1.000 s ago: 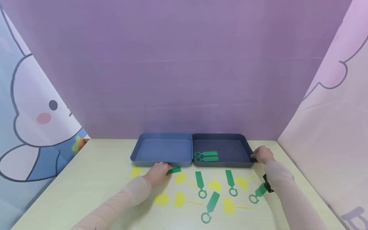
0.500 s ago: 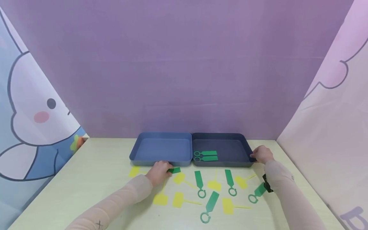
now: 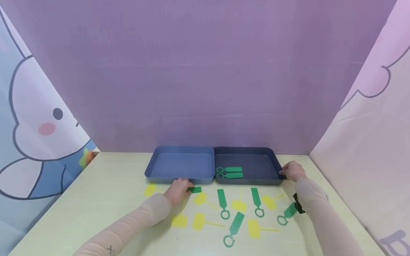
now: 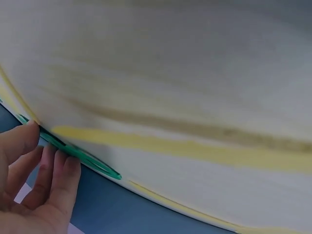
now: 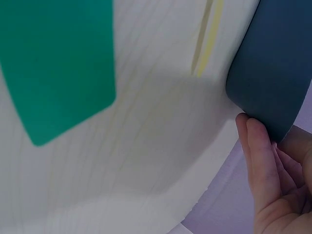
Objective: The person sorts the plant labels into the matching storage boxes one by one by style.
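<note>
My left hand [image 3: 178, 192] is at the front of the blue tray [image 3: 212, 174], pinching a green ring-ended tag [image 3: 195, 190] low over the table. In the left wrist view, thumb and fingers [image 4: 68, 183] lie on either side of this green tag [image 4: 95, 163]. My right hand [image 3: 293, 171] grips the right wall of the dark navy tray [image 3: 256, 182]. The right wrist view shows the thumb and fingers [image 5: 261, 151] around the corner of this navy tray [image 5: 268, 73]. Two green tags [image 3: 233, 169] lie side by side in its left part.
Several yellow tags [image 3: 254, 228] with thin stems and several green ring-ended tags [image 3: 237, 223] lie scattered on the pale table [image 3: 96, 199] in front of the trays. One green tag [image 3: 290, 210] lies beside the right wrist. A purple backdrop [image 3: 205, 89] stands behind.
The head view shifts slightly. Both hands stay in place, the left on the green tag and the right on the navy tray.
</note>
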The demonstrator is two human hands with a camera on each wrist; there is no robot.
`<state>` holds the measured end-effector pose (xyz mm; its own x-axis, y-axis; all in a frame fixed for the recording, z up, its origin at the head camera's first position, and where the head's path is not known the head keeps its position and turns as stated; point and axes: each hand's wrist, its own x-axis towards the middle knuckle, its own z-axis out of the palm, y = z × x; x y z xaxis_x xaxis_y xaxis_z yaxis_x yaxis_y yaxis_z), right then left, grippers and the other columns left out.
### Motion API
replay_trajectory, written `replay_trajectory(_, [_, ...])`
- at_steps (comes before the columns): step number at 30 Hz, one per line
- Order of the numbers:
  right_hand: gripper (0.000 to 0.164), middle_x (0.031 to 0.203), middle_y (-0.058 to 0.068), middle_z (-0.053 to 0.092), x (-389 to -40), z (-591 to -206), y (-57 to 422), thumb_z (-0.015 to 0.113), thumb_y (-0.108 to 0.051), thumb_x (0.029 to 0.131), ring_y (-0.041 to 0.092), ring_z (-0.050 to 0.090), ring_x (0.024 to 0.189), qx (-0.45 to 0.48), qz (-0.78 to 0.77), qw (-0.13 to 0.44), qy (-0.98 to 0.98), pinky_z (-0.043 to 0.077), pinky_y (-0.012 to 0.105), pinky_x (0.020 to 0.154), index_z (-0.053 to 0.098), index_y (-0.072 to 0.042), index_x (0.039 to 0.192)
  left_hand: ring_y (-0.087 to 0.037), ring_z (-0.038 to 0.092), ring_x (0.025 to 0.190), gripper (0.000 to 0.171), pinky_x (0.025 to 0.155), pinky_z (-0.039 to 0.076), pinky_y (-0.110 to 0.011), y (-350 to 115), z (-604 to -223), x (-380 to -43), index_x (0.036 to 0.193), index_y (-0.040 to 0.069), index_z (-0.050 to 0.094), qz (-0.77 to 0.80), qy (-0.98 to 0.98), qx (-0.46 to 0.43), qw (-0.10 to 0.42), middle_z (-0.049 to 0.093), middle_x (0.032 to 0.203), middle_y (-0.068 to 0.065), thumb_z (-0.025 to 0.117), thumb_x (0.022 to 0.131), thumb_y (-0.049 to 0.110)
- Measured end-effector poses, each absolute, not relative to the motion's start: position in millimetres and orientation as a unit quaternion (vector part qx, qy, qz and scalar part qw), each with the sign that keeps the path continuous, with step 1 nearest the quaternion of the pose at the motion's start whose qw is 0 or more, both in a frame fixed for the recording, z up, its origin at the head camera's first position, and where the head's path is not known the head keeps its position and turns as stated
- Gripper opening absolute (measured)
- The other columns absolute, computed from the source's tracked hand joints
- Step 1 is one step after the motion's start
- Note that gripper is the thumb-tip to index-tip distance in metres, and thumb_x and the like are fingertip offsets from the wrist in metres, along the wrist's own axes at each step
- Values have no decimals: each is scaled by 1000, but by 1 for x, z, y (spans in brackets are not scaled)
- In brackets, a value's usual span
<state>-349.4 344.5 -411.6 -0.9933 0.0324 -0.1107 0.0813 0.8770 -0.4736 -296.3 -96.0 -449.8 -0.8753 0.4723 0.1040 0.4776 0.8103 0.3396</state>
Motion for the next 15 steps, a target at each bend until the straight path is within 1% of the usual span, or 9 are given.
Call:
replay_trajectory(3, [34, 106, 31, 61, -349, -411, 345, 62, -9, 85, 20, 68, 66, 29, -247, 49, 967, 51, 45, 79, 57, 15, 109, -27, 63, 84, 23, 72, 53, -37, -95, -450, -295, 101, 3, 70, -178, -950, -256, 16, 65, 88, -10, 69, 78, 5])
replay_trajectory(9, [33, 103, 31, 62, -349, -411, 344, 62, -8, 85, 21, 68, 66, 31, -247, 50, 967, 52, 44, 77, 58, 15, 107, -22, 61, 78, 17, 69, 53, -35, -93, -454, -294, 94, 3, 71, -164, -947, -271, 46, 64, 84, -8, 69, 78, 4])
replay_trajectory(12, [33, 103, 31, 62, -349, -411, 344, 62, -8, 85, 22, 68, 68, 32, -247, 51, 967, 52, 45, 78, 58, 16, 107, -22, 61, 79, 18, 69, 53, -35, -93, -454, -294, 96, 2, 71, -168, -947, -270, 45, 64, 86, -9, 69, 78, 4])
replay_trajectory(15, [34, 103, 31, 62, -349, -411, 343, 62, -8, 85, 24, 68, 69, 33, -248, 51, 967, 51, 45, 79, 57, 16, 108, -24, 62, 83, 21, 73, 53, -36, -93, -451, -293, 99, 2, 70, -178, -948, -261, 37, 64, 90, -9, 69, 78, 5])
